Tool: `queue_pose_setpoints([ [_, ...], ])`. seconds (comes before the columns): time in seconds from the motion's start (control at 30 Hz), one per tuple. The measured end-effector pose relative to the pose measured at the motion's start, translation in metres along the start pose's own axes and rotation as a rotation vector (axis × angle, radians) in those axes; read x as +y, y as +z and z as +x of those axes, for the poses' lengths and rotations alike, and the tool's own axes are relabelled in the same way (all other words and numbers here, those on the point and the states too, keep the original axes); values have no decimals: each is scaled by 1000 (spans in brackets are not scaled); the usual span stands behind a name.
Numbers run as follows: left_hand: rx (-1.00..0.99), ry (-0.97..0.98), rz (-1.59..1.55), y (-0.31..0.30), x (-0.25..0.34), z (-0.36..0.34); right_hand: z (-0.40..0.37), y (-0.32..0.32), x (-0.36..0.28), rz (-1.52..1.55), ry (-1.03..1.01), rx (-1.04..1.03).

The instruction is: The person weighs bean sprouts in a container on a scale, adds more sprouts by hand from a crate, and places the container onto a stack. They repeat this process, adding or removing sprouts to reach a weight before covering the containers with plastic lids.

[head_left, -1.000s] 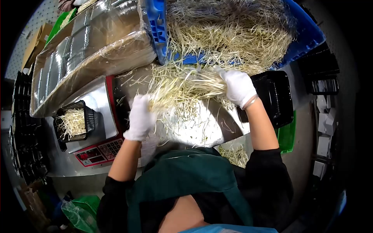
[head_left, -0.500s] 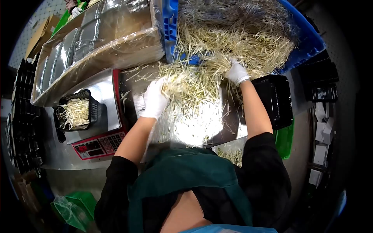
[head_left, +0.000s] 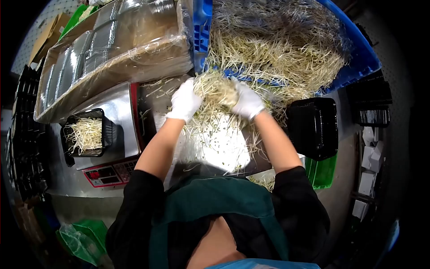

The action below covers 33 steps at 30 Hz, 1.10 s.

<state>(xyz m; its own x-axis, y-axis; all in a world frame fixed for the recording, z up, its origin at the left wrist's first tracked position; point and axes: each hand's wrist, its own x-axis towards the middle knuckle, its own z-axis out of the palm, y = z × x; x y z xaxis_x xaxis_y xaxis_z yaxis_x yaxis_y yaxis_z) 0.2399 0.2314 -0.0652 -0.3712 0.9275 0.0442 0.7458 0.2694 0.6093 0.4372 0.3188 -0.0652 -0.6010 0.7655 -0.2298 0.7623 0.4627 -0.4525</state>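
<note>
Both hands wear white gloves and press a bunch of bean sprouts (head_left: 216, 88) between them, over the metal work surface. My left hand (head_left: 185, 101) closes on its left side; my right hand (head_left: 247, 101) grips the right side, with some fingertips hidden among the strands. Loose sprouts and small green bits lie below on the brightly lit metal surface (head_left: 219, 145). Just beyond, a blue crate (head_left: 365, 58) holds a large heap of sprouts (head_left: 277, 58). To the left, a black plastic tray (head_left: 107, 132) filled with sprouts stands on a scale (head_left: 127, 103) with a red frame.
A plastic-lined cardboard box (head_left: 148, 56) of clear lids stands at the back left. Black trays (head_left: 312, 127) are piled to the right, above a green crate (head_left: 321, 172). More black trays (head_left: 29, 134) line the far left. Another green crate (head_left: 87, 240) sits low at left.
My right hand has come left and down from the crate's edge, bringing sprouts against those at my left hand. A co-worker's gloved hand at the top left has mostly gone from view.
</note>
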Motion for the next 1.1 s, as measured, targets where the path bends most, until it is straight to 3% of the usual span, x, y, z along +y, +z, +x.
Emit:
queue_pose_setpoints([
  [0.03,8,0,2,-12,1,-12,3,-16,3,-1,-8,4],
  [0.1,-44,-122,-228,-38,-6,-34,-3,-59,-9,204,311,-335],
  [0.17,86,-222,-215,-47,-30,-71,-32,-62,-14,491,176,-217],
  [0.2,157,-208,-179,-39,-53,-90,-37,-42,2,408,100,-178],
  [0.23,234,-188,-144,-21,-76,-106,-57,-40,-18,626,-358,-144],
  [0.27,331,-131,-77,-2,-88,-122,-82,-12,-13,1033,-200,-106],
  [0.3,244,-22,214,-7,-84,-135,-104,8,-15,1031,-195,-111],
  [0.37,161,-237,-282,10,-96,-138,-135,36,-25,-88,-65,113],
  [0.43,137,-309,-279,-7,-73,-130,-153,57,-24,-247,-92,91],
  [0.47,104,-374,-266,-14,-64,-122,-142,57,-26,-317,-20,183],
  [0.5,97,-219,-11,-11,-70,-113,-123,53,-15,-210,-82,346],
  [0.53,109,-69,50,-5,-69,-101,-102,46,-10,-131,-131,411],
  [0.57,126,84,112,-2,-67,-90,-82,29,-8,-67,-72,258],
  [0.63,22,141,149,5,-71,-75,-42,-2,0,-137,-15,-6],
  [0.7,-87,193,182,1,-66,-80,-5,9,34,1314,12,-143],
  [0.77,71,572,242,-24,-49,-105,-29,-52,-11,382,167,-77],
  [0.8,-46,593,272,-31,-42,-119,-27,-48,-6,699,-92,-160],
  [0.83,-171,612,300,-34,-36,-133,-29,-38,-14,1058,-213,-200],
  [0.9,38,807,345,-29,-21,-149,-33,-24,-36,955,-52,-374],
  [0.97,177,884,427,-21,-20,-151,-34,16,-50,356,-355,-149],
  [1.03,162,874,383,-12,-32,-151,-48,32,-69,32,-566,-151],
  [1.1,63,815,389,-19,-27,-134,-51,46,-60,163,-721,-97],
])
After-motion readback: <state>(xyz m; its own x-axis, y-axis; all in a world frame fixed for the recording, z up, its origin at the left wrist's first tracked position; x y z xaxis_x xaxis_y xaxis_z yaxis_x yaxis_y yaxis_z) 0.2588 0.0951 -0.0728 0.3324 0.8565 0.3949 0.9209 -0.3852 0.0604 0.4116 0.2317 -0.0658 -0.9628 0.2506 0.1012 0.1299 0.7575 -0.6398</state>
